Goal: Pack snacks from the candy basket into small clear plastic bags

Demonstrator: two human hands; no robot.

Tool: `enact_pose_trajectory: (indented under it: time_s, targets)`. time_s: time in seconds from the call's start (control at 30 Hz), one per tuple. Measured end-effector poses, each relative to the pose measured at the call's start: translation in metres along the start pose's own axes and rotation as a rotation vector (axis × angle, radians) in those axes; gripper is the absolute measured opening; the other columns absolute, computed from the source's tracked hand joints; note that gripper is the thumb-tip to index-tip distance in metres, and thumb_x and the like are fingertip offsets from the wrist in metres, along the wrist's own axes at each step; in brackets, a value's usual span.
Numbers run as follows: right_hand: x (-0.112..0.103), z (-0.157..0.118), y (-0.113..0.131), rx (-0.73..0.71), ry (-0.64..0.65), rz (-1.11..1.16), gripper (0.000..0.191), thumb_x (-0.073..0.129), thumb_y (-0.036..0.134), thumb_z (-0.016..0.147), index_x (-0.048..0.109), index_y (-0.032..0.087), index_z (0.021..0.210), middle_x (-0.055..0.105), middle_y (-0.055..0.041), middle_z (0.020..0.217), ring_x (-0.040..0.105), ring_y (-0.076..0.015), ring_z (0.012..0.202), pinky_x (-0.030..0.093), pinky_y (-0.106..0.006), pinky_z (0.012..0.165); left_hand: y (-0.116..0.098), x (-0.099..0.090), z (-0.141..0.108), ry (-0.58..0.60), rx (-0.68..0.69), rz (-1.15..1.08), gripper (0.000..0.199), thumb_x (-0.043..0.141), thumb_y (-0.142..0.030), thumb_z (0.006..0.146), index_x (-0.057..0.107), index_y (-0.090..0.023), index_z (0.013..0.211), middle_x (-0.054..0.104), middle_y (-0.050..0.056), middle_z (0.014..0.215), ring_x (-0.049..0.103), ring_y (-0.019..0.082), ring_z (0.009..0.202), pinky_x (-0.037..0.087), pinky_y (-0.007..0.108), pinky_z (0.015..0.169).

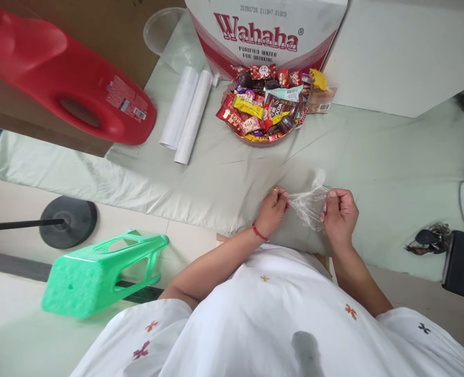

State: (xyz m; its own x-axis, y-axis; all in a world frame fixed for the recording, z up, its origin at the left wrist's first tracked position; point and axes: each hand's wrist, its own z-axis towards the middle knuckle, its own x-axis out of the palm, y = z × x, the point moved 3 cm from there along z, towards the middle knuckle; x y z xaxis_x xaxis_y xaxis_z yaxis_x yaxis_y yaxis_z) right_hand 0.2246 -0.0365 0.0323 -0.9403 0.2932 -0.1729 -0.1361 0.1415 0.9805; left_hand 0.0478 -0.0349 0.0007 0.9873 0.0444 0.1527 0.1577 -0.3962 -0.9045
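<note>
A crumpled clear plastic film (308,204) is stretched between my two hands above the front part of the cloth-covered table (365,152). Its left end is pinched in the fingers of my left hand (273,209), which has a red bracelet at the wrist. The closed fingers of my right hand (340,212) grip the other end. A whitish, bunched bit of the film sticks up at the top. Beyond my hands stands a bowl (251,140) heaped with wrapped candies (265,102), touched by neither hand.
Behind the bowl is a Wahaha carton (267,31). Two white rolls (187,115) and a red jug (83,84) lie to the left. Keys (430,238) and a black case (463,264) rest at the right. A green stool (102,272) is at lower left.
</note>
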Motion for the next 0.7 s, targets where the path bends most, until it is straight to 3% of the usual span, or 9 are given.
enact_pose_trajectory:
  time_s: [0.1, 0.2, 0.33, 0.43, 0.5, 0.6, 0.7]
  targets:
    - [0.000, 0.001, 0.001, -0.021, -0.008, -0.011, 0.034, 0.063, 0.056, 0.097, 0.055, 0.024, 0.088, 0.050, 0.0080, 0.060, 0.042, -0.0108, 0.041, 0.033, -0.026, 0.037, -0.005, 0.001, 0.000, -0.053, -0.062, -0.169, 0.018, 0.050, -0.035, 0.100, 0.045, -0.023, 0.089, 0.062, 0.001, 0.091, 0.062, 0.013, 0.083, 0.051, 0.027, 0.078]
    - [0.002, 0.000, 0.003, -0.039, -0.009, -0.018, 0.034, 0.062, 0.056, 0.098, 0.055, 0.024, 0.088, 0.050, 0.0083, 0.059, 0.042, -0.0102, 0.041, 0.034, -0.025, 0.038, -0.010, 0.000, 0.005, -0.135, -0.120, -0.267, 0.018, 0.046, -0.037, 0.103, 0.039, -0.024, 0.091, 0.060, -0.002, 0.086, 0.061, 0.011, 0.070, 0.052, 0.026, 0.069]
    - [0.002, -0.003, 0.004, -0.034, -0.014, -0.028, 0.035, 0.062, 0.057, 0.098, 0.054, 0.024, 0.089, 0.050, 0.0083, 0.061, 0.043, -0.0096, 0.041, 0.035, -0.024, 0.037, -0.017, -0.013, 0.011, -0.297, -0.006, -0.099, 0.027, 0.047, -0.045, 0.104, 0.036, -0.025, 0.089, 0.047, -0.006, 0.072, 0.046, 0.009, 0.050, 0.041, 0.026, 0.051]
    - [-0.001, -0.004, 0.006, -0.039, -0.045, -0.042, 0.035, 0.062, 0.056, 0.098, 0.055, 0.024, 0.088, 0.051, 0.0079, 0.062, 0.043, -0.0090, 0.041, 0.035, -0.024, 0.037, -0.016, -0.026, 0.010, -0.354, 0.130, 0.063, 0.031, 0.048, -0.051, 0.104, 0.038, -0.025, 0.090, 0.044, -0.006, 0.069, 0.044, 0.009, 0.048, 0.038, 0.027, 0.049]
    - [-0.002, -0.004, 0.009, -0.014, -0.038, -0.006, 0.035, 0.065, 0.056, 0.096, 0.055, 0.024, 0.087, 0.051, 0.0078, 0.062, 0.042, -0.0086, 0.040, 0.034, -0.024, 0.036, -0.012, -0.034, 0.006, -0.362, 0.143, 0.096, 0.033, 0.048, -0.053, 0.104, 0.039, -0.025, 0.089, 0.045, -0.006, 0.068, 0.045, 0.010, 0.047, 0.038, 0.027, 0.049]
    - [-0.001, 0.000, 0.016, 0.102, 0.095, 0.148, 0.038, 0.072, 0.057, 0.090, 0.054, 0.024, 0.085, 0.045, 0.0091, 0.059, 0.036, -0.0074, 0.037, 0.026, -0.023, 0.032, -0.007, -0.043, 0.001, -0.284, 0.094, 0.090, 0.036, 0.049, -0.056, 0.102, 0.043, -0.024, 0.085, 0.051, -0.003, 0.071, 0.047, 0.010, 0.050, 0.039, 0.027, 0.049]
    - [0.001, 0.004, 0.028, 0.205, 0.274, 0.263, 0.041, 0.077, 0.059, 0.085, 0.053, 0.025, 0.084, 0.037, 0.0110, 0.054, 0.025, -0.0057, 0.034, 0.018, -0.021, 0.030, -0.014, -0.052, 0.002, -0.234, 0.111, 0.089, 0.042, 0.051, -0.062, 0.099, 0.055, -0.022, 0.086, 0.062, 0.005, 0.087, 0.060, 0.016, 0.074, 0.048, 0.026, 0.057]
